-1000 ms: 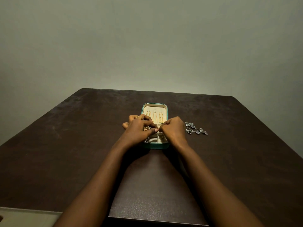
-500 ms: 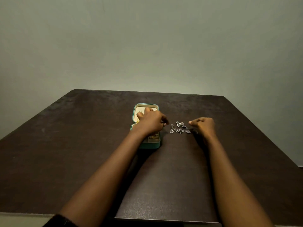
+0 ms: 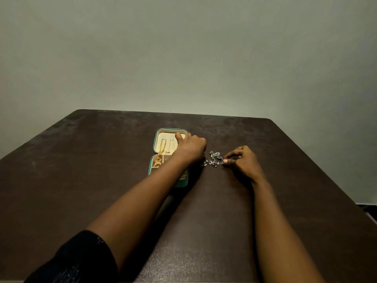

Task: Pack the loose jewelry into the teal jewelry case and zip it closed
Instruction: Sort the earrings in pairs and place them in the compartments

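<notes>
Necklace (image 3: 214,159): silver, set with small stones or beads, lying loose on the table (image 3: 102,170) just to the right of the jewelry case (image 3: 180,184); not yet packed.
Long axis: runs left to right across the table, roughly level with the hinge line of the case, one end toward the case and the other away from it.
Right hand (image 3: 242,160): at the end of the necklace farthest from the case, thumb and forefinger pinched on it, the other fingers curled above.
Left hand (image 3: 190,149): reaches across the open case and lies between the case and the near end of the necklace. The thumb is raised over the lid and the fingers bend down out of sight, so I cannot tell whether they hold that end or only touch it.
Nearer hand: each hand meets the necklace at one end; the left is the one beside the case.
State of the jewelry case: teal, open flat, with the lid half farther from the person and the tray half nearer. A gold chain (image 3: 162,147) hangs in the lid and gold pieces (image 3: 158,161) sit in the tray's left compartments. The left forearm (image 3: 142,197) hides the right part of the tray.
Direction of travel: judging from this layout, the necklace has to go leftward, over the case's right wall and into the tray.
Likely snag: a long, limp strand may trail over the rim and foul the zip unless it is gathered first.
</notes>
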Motion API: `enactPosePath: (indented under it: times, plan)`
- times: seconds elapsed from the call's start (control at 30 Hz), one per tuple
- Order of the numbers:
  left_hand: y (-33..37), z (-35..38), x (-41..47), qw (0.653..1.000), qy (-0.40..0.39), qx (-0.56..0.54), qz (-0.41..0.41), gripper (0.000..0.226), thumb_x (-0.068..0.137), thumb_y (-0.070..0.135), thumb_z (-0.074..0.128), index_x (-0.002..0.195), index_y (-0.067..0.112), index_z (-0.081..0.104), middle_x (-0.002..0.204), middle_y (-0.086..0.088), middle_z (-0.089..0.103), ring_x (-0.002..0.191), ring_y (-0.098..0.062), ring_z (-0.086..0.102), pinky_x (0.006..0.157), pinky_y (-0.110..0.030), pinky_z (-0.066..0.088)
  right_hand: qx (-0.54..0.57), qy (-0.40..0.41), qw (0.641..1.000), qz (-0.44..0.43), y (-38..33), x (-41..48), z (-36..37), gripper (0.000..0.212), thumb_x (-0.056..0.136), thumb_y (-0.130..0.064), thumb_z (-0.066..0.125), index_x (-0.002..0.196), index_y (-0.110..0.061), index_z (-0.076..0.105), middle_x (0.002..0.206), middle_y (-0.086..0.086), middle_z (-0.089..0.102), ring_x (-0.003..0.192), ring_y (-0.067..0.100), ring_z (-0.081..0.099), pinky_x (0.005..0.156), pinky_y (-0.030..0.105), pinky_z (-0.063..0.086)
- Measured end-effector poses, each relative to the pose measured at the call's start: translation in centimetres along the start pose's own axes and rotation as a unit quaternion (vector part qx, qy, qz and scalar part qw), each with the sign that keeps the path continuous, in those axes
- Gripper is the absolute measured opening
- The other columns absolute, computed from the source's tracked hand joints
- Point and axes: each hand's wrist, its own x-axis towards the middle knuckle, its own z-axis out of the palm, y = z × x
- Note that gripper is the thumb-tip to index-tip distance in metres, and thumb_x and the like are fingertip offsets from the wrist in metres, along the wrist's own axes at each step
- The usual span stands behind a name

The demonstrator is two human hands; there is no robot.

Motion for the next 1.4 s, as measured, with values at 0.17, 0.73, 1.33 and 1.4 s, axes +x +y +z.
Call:
enactPosePath:
  times: [0.17, 0.73, 1.33, 1.4]
  plan:
    - [0.0, 0.4, 0.2, 1.000, -0.006, -0.027, 0.006, 0.031, 0.091, 0.024, 0.056, 0.121, 0.029, 0.062, 0.124, -0.008, 0.060, 0.123, -0.030, 0.043, 0.096, -0.049, 0.025, 0.194, 0.075, 0.978, 0.019, 0.0, 0.3, 0.1, 0.013, 0.076, -0.001, 0.071, 0.071, -0.013, 0.068, 0.088, 0.012, 0.062, 0.078, 0.020, 0.058, 0.072, 0.029, 0.047]
    - [-0.7, 1.3, 1.0, 0.986, 0.013, -0.162, -0.021, 0.022, 0.083, 0.032, 0.067, 0.103, 0.021, 0.069, 0.108, -0.001, 0.068, 0.110, -0.023, 0.053, 0.101, -0.057, 0.023, 0.563, 0.073, 0.813, 0.129, -0.1, 0.5, -1.7, 0.018, 0.091, -0.005, 0.051, 0.075, -0.011, 0.058, 0.044, -0.006, 0.058, 0.038, 0.001, 0.048, 0.036, 0.010, 0.023]
    - [-2.3, -1.9, -1.3, 0.739, 0.042, -0.671, 0.032, 0.007, 0.085, 0.007, 0.062, 0.082, 0.014, 0.065, 0.077, 0.002, 0.068, 0.064, 0.006, 0.063, 0.060, -0.010, 0.043, 0.658, -0.014, 0.746, 0.097, -2.5, 0.2, -1.1, 0.028, 0.089, -0.022, 0.052, 0.062, -0.017, 0.058, 0.048, -0.008, 0.057, 0.039, 0.003, 0.050, 0.039, 0.011, 0.029]
    - [-2.1, -2.4, -1.9, 0.732, 0.044, -0.680, 0.023, 0.009, 0.086, 0.009, 0.061, 0.093, 0.008, 0.067, 0.075, 0.003, 0.066, 0.057, 0.011, 0.060, 0.061, -0.012, 0.041, 0.681, -0.023, 0.723, 0.110, -2.5, 0.4, -0.9, 0.024, 0.093, -0.020, 0.046, 0.070, -0.016, 0.050, 0.047, -0.008, 0.055, 0.040, 0.003, 0.050, 0.038, 0.011, 0.030]
